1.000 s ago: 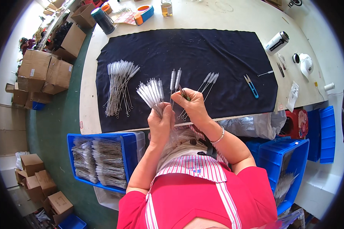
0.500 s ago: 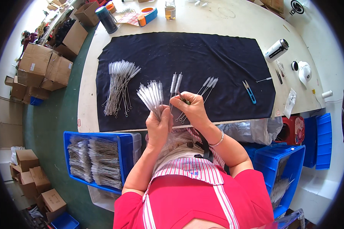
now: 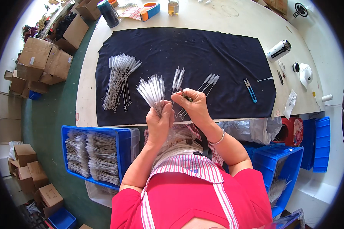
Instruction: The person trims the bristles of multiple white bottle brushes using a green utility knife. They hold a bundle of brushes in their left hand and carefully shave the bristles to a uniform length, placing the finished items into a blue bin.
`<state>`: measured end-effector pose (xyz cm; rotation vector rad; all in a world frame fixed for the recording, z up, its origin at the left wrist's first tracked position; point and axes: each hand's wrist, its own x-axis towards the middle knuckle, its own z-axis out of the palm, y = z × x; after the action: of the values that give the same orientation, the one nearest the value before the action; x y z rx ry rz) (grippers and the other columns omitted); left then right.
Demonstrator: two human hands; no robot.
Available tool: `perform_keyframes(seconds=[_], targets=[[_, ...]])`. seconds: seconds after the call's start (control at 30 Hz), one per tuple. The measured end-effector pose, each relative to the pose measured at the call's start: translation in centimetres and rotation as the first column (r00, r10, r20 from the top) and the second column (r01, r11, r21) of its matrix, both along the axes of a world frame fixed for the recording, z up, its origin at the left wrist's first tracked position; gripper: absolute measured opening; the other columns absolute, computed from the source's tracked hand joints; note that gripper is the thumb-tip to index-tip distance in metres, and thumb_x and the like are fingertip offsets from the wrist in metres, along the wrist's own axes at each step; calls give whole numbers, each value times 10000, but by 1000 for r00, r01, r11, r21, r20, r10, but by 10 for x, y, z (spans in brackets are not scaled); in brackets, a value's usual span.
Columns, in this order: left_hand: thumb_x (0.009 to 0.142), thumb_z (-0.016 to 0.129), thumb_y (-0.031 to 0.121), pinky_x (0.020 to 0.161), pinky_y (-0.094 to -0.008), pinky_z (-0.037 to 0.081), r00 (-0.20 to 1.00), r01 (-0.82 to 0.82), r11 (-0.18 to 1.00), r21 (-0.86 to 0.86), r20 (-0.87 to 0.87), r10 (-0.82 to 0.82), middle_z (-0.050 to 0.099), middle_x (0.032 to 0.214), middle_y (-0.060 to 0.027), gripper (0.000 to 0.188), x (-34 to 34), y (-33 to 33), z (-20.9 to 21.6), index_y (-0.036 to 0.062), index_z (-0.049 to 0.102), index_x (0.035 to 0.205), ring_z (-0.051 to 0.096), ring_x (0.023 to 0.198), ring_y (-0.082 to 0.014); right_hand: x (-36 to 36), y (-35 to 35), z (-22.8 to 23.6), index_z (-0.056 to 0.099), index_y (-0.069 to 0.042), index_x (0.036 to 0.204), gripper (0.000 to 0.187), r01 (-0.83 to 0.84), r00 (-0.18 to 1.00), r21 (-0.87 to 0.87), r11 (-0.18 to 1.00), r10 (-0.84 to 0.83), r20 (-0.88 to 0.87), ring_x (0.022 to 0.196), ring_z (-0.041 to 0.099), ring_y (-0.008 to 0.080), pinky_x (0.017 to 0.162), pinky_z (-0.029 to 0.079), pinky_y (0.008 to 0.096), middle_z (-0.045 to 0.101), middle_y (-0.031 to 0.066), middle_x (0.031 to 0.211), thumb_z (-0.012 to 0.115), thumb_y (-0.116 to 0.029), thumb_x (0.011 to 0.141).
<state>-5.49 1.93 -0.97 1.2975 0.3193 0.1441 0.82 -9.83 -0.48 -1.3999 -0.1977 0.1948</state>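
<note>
My left hand [image 3: 159,121] is closed around the wire stems of a fanned bunch of white-bristled tube brushes [image 3: 151,91], bristles pointing away from me. Just right of it, my right hand [image 3: 195,107] is closed on a small dark pointed metal tool [image 3: 186,96], partly hidden by the fingers. Two tube brushes [image 3: 178,78] stand out beyond the right fingertips; whether the fingers grip their stems I cannot tell. A few loose brushes [image 3: 210,82] lie beyond the right hand, looped ends toward me. A larger pile of brushes [image 3: 118,82] rests on the left of the dark cloth [image 3: 218,49].
Blue-handled snips [image 3: 250,91] and a single brush [image 3: 265,79] lie at the cloth's right. A blue crate [image 3: 120,152] of bundled brushes stands left of me, another blue crate [image 3: 265,164] right. A white bottle [image 3: 279,50] and tape dispenser [image 3: 150,11] sit on the table.
The whole view has shifted slightly, with the table appearing higher. Both hands keep nearly the same pose; the right hand has turned a little, showing more of the dark tool.
</note>
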Motion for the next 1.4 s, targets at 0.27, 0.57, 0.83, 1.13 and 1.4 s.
perform_keyframes(seconds=[0.27,0.57,0.83,1.13,1.4], targets=[[911,553,138,362,-170,328,999,-48,999,-5,3,48,537,662,-8,117,-1,-1,1,22,562,891,463,472,-40,2,-5,6,629,-10,1009,239,59,998,32,998,-60,33,668,449,3,577,366,148,538,-58,731,656,-182,846],[907,559,141,361,-172,332,1000,26,995,-98,11,-25,536,667,-15,118,-5,-3,8,24,565,897,465,491,-46,29,-17,-10,572,-87,1008,274,646,610,-389,657,-137,780,713,466,208,660,333,334,499,30,785,566,-322,867],[905,561,139,365,-176,325,998,60,991,-116,-21,-63,535,662,-14,117,-6,-5,9,22,559,911,454,481,-50,37,-16,-10,586,-97,949,235,720,534,-357,595,-148,832,686,473,199,640,322,332,494,22,730,575,-314,860],[907,560,143,366,-174,335,1000,7,996,-92,-25,-9,540,670,-15,120,-3,-6,-2,22,562,907,466,485,-51,12,-15,-3,573,-32,978,283,-69,997,8,998,68,36,689,445,27,600,374,211,543,-40,806,667,-260,838],[918,544,152,363,-173,339,1000,-8,1000,0,22,8,547,672,-11,133,0,-11,-6,20,563,914,461,463,-43,-6,1,-8,604,-26,908,144,-3,994,200,980,25,-107,695,487,17,599,391,180,568,-45,766,661,-137,836]])
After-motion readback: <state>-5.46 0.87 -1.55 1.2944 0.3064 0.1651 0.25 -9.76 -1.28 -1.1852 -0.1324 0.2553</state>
